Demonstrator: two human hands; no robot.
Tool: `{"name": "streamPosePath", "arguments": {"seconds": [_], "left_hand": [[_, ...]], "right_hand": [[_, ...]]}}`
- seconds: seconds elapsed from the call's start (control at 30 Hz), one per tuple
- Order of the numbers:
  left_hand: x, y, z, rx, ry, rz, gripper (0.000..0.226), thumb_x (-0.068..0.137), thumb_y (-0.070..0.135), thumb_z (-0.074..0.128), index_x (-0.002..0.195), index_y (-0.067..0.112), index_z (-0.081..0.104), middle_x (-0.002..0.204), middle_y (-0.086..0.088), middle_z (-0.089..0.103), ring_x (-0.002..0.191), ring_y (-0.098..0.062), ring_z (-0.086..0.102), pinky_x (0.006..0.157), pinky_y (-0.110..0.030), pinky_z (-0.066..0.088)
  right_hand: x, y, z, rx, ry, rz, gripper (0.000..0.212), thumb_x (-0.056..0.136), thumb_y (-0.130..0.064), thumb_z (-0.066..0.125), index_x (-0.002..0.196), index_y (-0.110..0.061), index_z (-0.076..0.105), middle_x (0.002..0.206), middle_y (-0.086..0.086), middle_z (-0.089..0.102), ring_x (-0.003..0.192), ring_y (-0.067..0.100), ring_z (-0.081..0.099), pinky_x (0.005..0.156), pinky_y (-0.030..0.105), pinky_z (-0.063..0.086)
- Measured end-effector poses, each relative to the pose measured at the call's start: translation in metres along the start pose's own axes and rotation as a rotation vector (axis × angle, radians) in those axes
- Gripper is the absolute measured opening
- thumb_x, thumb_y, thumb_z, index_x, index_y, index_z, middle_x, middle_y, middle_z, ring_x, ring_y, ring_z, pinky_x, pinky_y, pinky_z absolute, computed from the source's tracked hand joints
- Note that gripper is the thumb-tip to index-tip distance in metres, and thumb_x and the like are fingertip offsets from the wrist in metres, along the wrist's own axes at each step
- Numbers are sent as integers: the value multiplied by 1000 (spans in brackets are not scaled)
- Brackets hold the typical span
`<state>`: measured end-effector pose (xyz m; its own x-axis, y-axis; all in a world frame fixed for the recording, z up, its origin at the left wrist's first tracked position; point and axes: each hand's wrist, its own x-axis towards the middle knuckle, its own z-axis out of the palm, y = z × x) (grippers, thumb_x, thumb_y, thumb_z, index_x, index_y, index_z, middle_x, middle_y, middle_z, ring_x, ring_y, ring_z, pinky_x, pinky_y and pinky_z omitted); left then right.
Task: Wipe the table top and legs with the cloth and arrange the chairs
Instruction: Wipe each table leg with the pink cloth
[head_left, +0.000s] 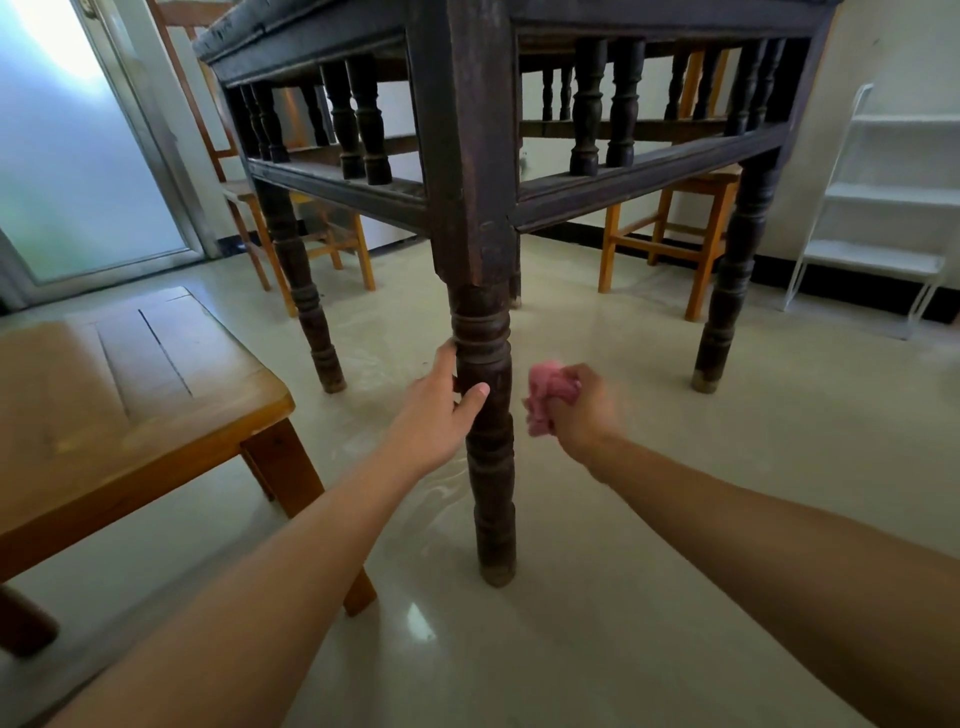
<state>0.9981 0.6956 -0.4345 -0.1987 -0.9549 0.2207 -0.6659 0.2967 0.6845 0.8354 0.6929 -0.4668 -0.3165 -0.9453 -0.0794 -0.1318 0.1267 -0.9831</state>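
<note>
A dark carved wooden table (467, 156) fills the upper view, seen from low down. Its nearest turned leg (488, 467) stands in the middle. My left hand (441, 410) is wrapped around that leg from the left, thumb across the front. My right hand (582, 410) hovers just right of the leg, apart from it, shut on a crumpled pink cloth (545, 397). An orange wooden chair (130, 384) sits close at the left, only its seat and front leg showing. Two more orange chairs stand beyond the table, one at the back left (317, 244) and one at the back right (675, 244).
A frosted glass door (78, 156) is at the far left. A white ladder shelf (878, 208) leans on the right wall. The pale tiled floor (623, 571) is glossy, with wet-looking streaks around the table legs.
</note>
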Motion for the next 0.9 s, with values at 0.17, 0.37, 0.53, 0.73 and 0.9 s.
{"name": "streamPosePath", "arguments": {"seconds": [0.17,0.37,0.53,0.73,0.9], "left_hand": [[-1,-8,8,10,13,17,70,97,30,53,151,30,9,139,-5,51,115,-24,57,94,-34,43],[1,-13,16,52,38,14,81,93,30,58,151,30,2,138,-4,51,109,-22,60,94,-39,46],[0,-19,22,42,106,55,89,89,30,64,151,32,0,134,-3,55,107,-19,59,93,-39,49],[3,-32,30,62,42,1,71,91,32,62,149,24,22,129,-1,58,112,-22,59,94,-37,48],[0,-49,45,8,-111,-93,39,98,39,47,132,20,46,124,-2,61,112,-21,58,85,-29,43]], "right_hand": [[-37,48,24,-459,-373,303,8,86,-5,68,88,-10,62,85,11,73,71,20,69,66,33,58],[1,21,-7,119,-69,274,27,96,-11,39,70,-16,45,79,17,60,50,22,55,40,23,44],[-16,59,23,-509,-170,38,6,92,-14,61,95,-16,65,86,9,72,79,26,72,71,39,61],[-19,71,-5,-997,-499,119,22,85,-6,58,101,-12,71,75,-1,67,55,4,65,46,18,46],[-3,66,21,-332,18,67,12,98,-8,46,100,-17,54,88,6,66,68,17,63,49,20,51]]}}
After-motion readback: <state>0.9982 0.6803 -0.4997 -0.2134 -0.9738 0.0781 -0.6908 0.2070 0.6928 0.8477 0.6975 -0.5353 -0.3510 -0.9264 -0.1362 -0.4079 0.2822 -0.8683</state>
